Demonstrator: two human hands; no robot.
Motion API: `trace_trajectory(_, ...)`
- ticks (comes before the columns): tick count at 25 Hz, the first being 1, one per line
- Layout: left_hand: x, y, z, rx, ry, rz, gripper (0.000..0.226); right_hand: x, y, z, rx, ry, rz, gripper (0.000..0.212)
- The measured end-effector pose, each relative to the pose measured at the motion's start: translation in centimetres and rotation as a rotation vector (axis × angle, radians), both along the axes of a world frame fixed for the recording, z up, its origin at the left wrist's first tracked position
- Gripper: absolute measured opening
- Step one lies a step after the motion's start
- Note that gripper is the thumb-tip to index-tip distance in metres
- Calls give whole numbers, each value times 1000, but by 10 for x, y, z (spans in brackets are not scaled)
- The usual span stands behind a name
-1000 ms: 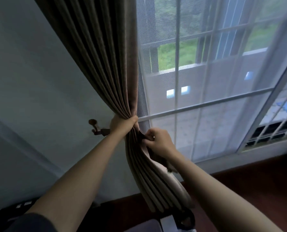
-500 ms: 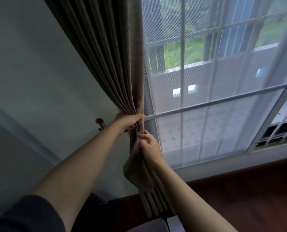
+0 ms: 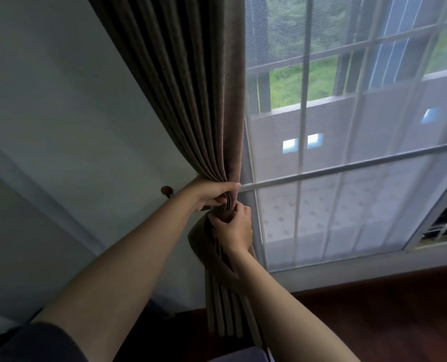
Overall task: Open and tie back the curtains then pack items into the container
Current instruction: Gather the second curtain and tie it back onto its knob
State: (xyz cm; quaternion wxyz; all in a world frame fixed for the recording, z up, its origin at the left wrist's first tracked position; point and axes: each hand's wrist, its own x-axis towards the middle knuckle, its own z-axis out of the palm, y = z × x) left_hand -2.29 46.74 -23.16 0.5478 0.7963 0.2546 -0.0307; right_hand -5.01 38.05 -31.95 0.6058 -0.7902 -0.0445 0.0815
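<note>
With the curtain (image 3: 191,100) drawn aside and bunched, left hand (image 3: 212,193) clasps the gather; right hand (image 3: 234,228) pinches folds below; tie unfastened near hook (image 3: 167,191); packing not begun.

A pale wall (image 3: 60,105) stood to my left, with a small dark round knob (image 3: 166,190) fixed on it. Ahead, a sheer white net (image 3: 347,218) covered the barred window (image 3: 306,105), and dark wooden floor (image 3: 386,314) lay below.
</note>
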Motion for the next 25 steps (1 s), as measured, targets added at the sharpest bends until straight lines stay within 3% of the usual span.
trace_trajectory(4,-4,0,7,-48,8,-83,54,7,5,-2,-114,-65,-56,35)
trace_trajectory(8,-23,13,15,-114,-3,-224,31,14,-1,-8,-152,-150,-42,32)
trace_trajectory(10,-39,28,2,-167,-78,-174,39,15,-5,-9,-169,-184,-21,31)
trace_trajectory(13,-68,39,-42,87,-32,12,54,14,-13,-10,-166,-206,36,31)
trace_trajectory(15,-83,28,-70,267,89,-41,55,11,-18,-10,-178,-216,70,32)
trace_trajectory(19,-78,-3,-84,367,-95,-11,31,3,-25,-10,-178,-238,133,33)
trace_trajectory(22,-71,-11,-86,415,-71,23,25,2,-29,-4,-194,-255,232,41)
trace_trajectory(25,-71,-15,-90,425,-28,2,27,5,-33,6,-211,-240,272,34)
